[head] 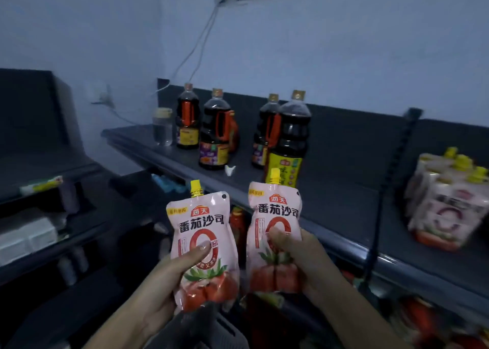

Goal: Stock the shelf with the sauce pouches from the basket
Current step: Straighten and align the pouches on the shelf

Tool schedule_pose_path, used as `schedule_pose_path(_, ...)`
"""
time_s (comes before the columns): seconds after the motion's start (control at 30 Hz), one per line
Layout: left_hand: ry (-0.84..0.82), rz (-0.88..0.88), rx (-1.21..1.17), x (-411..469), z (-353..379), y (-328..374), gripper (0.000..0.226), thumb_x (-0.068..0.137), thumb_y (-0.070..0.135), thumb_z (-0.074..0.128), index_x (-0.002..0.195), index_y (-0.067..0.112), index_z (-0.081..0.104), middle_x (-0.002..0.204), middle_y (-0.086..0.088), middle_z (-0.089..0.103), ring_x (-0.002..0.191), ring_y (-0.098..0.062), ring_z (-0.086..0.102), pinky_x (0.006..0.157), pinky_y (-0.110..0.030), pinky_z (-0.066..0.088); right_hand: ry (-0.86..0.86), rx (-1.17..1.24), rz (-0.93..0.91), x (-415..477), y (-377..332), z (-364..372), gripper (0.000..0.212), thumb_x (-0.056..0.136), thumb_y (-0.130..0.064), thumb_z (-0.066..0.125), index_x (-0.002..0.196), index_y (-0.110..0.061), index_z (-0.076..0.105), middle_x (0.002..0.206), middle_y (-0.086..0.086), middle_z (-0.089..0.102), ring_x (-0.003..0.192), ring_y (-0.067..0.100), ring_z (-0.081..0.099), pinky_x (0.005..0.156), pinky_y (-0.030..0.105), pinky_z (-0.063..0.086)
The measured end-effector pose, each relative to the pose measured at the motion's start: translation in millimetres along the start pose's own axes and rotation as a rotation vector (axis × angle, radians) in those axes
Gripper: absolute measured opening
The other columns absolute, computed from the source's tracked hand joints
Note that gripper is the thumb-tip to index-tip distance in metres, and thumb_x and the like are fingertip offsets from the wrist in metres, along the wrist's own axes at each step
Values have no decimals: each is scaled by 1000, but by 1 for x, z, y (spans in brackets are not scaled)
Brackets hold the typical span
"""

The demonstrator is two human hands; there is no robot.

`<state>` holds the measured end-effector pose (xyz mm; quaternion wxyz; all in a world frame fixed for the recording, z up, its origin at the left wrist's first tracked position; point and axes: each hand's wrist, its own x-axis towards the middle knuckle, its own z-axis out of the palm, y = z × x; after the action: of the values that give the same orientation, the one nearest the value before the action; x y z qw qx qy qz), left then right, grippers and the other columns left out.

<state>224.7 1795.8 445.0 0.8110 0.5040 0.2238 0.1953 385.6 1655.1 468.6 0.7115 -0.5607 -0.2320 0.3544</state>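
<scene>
I hold two pink tomato sauce pouches with yellow caps upright in front of the dark shelf (344, 197). My left hand (169, 277) grips the left pouch (201, 229) with the thumb across its front. My right hand (296, 253) grips the right pouch (272, 216) around its middle. Both pouches hang below the shelf's front edge. A cluster of the same pouches (447, 203) stands on the shelf at the far right. A dark basket (203, 330) shows at the bottom, between my forearms, mostly hidden.
Several dark soy sauce bottles (288, 137) stand along the back of the shelf, with a small clear jar (162, 126) at its left end. A black upright post (389, 190) divides the shelf. More shelves with goods lie at the left and below.
</scene>
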Motion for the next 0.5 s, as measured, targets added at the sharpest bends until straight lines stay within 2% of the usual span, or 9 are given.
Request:
schedule_pose_path(0.1,-135,-2,59,-2,53,-6,36,66,11,67,101,2,67,93,-24,73,73,-34,72,59,-37,60,140,20,-32,-41,-26,-47,41,64,-32,65,94,-4,67,80,13,75,66,22,72,62,32,57)
schedule_pose_path(0.2,-236,28,89,-10,107,-16,41,59,2,76,99,2,67,91,-23,73,73,-34,71,67,-40,58,259,18,-91,-85,-46,-93,43,66,-29,66,101,-5,66,85,13,75,70,23,72,60,30,58)
schedule_pose_path(0.27,-286,33,105,-14,146,-26,43,56,0,78,98,3,68,91,-23,73,75,-34,71,69,-39,57,331,-11,-139,-120,-57,-123,42,67,-27,68,104,-7,67,92,12,75,77,23,73,63,29,58)
schedule_pose_path(0.37,-400,4,127,-22,209,-50,41,57,1,76,97,3,67,87,-22,74,72,-33,72,59,-34,58,444,10,-166,-177,-67,-171,44,64,-23,71,104,-5,67,93,14,75,78,25,73,72,34,59)
schedule_pose_path(0.5,-571,-86,153,-51,312,-101,34,60,2,68,93,2,66,80,-21,74,65,-30,72,51,-33,58,601,109,-177,-277,-80,-245,33,64,-15,68,95,-4,66,77,15,75,60,23,71,53,32,59)
